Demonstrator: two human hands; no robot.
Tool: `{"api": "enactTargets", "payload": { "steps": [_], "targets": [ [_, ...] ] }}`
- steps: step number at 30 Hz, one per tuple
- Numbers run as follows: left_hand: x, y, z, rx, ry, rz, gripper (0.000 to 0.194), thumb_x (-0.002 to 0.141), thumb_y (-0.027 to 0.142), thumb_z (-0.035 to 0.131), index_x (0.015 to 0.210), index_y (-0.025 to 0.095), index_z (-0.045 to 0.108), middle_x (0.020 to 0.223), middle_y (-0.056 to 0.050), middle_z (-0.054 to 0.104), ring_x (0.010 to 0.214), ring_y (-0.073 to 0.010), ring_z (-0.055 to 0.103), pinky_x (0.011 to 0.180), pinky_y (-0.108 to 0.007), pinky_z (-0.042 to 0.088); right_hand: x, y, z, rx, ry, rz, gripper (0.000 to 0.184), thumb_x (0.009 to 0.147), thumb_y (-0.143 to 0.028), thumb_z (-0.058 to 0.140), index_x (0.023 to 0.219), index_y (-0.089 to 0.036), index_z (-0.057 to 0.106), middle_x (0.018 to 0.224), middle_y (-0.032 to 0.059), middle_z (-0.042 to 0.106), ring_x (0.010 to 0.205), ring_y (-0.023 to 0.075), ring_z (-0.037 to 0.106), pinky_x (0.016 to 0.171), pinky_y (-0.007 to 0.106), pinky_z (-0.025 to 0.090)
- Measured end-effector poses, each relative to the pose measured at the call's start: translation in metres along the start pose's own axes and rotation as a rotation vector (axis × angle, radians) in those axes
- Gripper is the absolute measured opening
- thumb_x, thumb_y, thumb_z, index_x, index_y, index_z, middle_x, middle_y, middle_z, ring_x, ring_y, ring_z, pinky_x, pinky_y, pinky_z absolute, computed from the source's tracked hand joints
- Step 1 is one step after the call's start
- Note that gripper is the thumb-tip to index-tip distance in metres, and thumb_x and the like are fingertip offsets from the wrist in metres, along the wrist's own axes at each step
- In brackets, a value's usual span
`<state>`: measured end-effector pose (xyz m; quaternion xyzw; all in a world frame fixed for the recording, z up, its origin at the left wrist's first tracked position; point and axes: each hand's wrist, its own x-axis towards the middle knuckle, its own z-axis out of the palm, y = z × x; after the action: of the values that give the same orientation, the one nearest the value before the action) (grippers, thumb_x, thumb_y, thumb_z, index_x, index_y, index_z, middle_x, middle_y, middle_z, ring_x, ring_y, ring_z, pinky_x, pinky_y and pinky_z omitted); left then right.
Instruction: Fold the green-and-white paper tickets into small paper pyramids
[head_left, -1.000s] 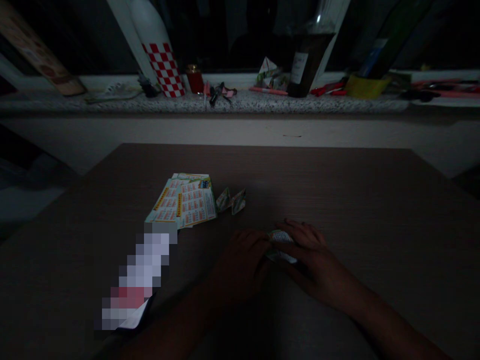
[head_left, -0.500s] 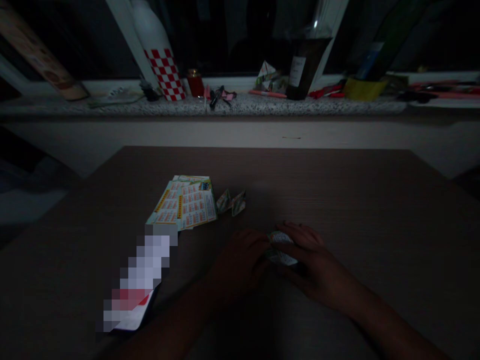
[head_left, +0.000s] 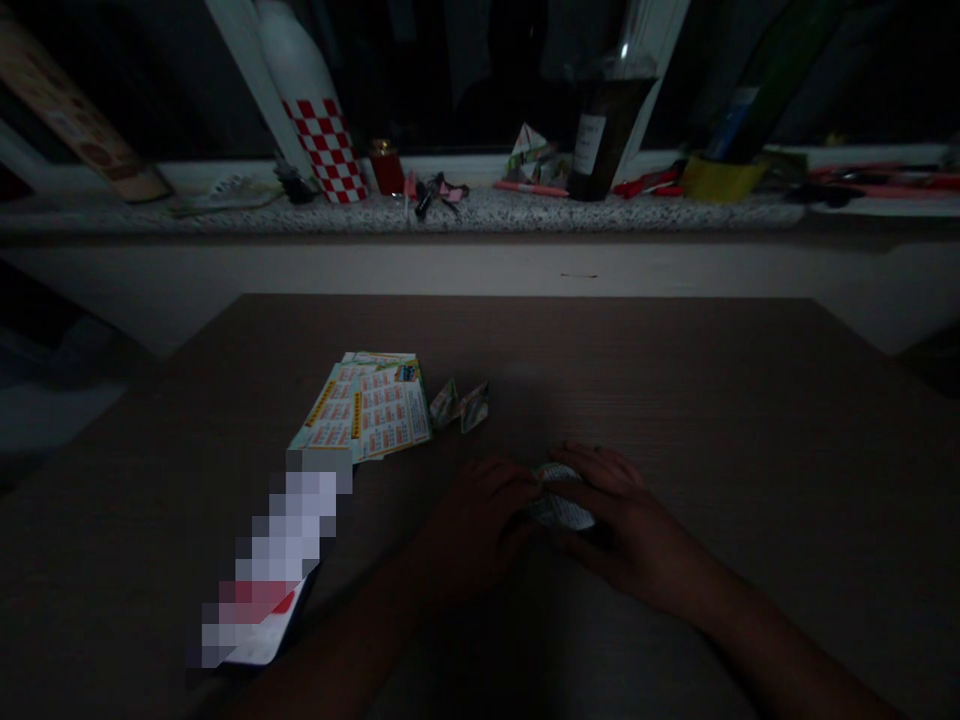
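Observation:
Low over the table, a small folded piece of printed paper (head_left: pixel 566 512) lies between my hands, with white and green parts showing. My left hand (head_left: pixel 474 525) grips its left side, fingers bent and fingertips close together. From the other side my right hand (head_left: pixel 637 530) holds the paper, index finger laid across it and thumb near its lower edge. Deep shade hides the exact contact of both thumbs. Just beyond my left hand stand small zigzag-folded papers (head_left: pixel 474 408). Left of them are several overlapping printed slips (head_left: pixel 390 412) with orange number blocks.
A phone (head_left: pixel 259 640) with a lit, partly blurred screen lies left of my left forearm on the wooden table (head_left: pixel 637 370). Along the stone windowsill (head_left: pixel 495 212) stand a red-and-white checkered bottle (head_left: pixel 326 150), a dark labelled cup (head_left: pixel 596 150) and a yellow tape roll (head_left: pixel 721 180).
My hands keep nearly the same hold on the paper, with only slight finger movement. The whole view has shifted a little; the slips and phone lie as before.

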<state>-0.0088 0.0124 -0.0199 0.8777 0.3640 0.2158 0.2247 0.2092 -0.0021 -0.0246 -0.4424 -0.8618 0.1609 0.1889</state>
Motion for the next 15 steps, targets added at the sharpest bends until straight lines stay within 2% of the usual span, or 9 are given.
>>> {"api": "enactTargets", "payload": {
  "steps": [2, 11, 15],
  "targets": [
    [-0.0002, -0.0009, 0.0, 0.001, -0.002, -0.011, 0.03, 0.082, 0.015, 0.06, 0.111, 0.02, 0.056, 0.114, -0.006, 0.059, 0.108, -0.0214, 0.05, 0.096, -0.039, 0.04, -0.0003, 0.0003, 0.0003, -0.001, -0.007, 0.006, 0.047, 0.08, -0.029, 0.065, 0.126, -0.026, 0.055, 0.14, 0.0104, 0.046, 0.131, 0.0302, 0.038, 0.106, 0.055, 0.03],
    [-0.0004, -0.0005, -0.0008, 0.005, -0.019, -0.021, 0.028, 0.084, 0.018, 0.059, 0.111, 0.02, 0.056, 0.116, -0.006, 0.058, 0.109, -0.0214, 0.05, 0.097, -0.04, 0.039, 0.0017, 0.004, 0.0013, -0.012, 0.03, -0.035, 0.035, 0.087, -0.022, 0.058, 0.122, -0.026, 0.058, 0.134, 0.0103, 0.053, 0.126, 0.0276, 0.045, 0.103, 0.052, 0.035],
    [-0.0004, 0.0005, -0.0017, 0.017, -0.018, -0.014, 0.03, 0.083, 0.019, 0.061, 0.112, 0.017, 0.056, 0.116, -0.007, 0.058, 0.108, -0.0215, 0.049, 0.096, -0.039, 0.04, 0.0018, 0.0037, -0.001, 0.019, 0.024, -0.032, 0.038, 0.083, -0.028, 0.064, 0.121, -0.026, 0.059, 0.135, 0.01, 0.053, 0.127, 0.0294, 0.044, 0.103, 0.053, 0.035]
  ]
}}
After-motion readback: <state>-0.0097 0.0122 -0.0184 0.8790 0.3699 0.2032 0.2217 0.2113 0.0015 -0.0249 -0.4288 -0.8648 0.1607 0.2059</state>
